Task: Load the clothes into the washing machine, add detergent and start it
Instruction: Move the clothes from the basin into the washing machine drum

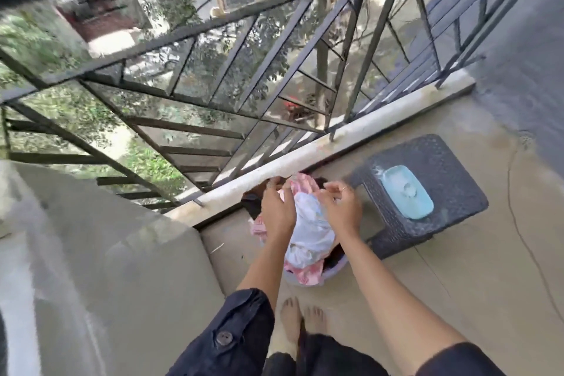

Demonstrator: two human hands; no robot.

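Observation:
A pile of clothes (308,235), white on top with pink and dark pieces around it, fills a pale lilac basin (332,272) on the balcony floor. My left hand (277,207) grips the left side of the pile, fingers curled into the pink and white cloth. My right hand (341,207) is on the right side, its fingers pinching the top of the white garment. A grey draped cover (91,253) hides a bulky object at the left; what it covers I cannot tell.
A dark woven plastic stool (442,168) stands right of the basin with a light blue soap dish (407,192) on it. A black metal railing (244,85) and a low stone kerb (305,156) bound the balcony. My bare feet (300,317) stand just behind the basin.

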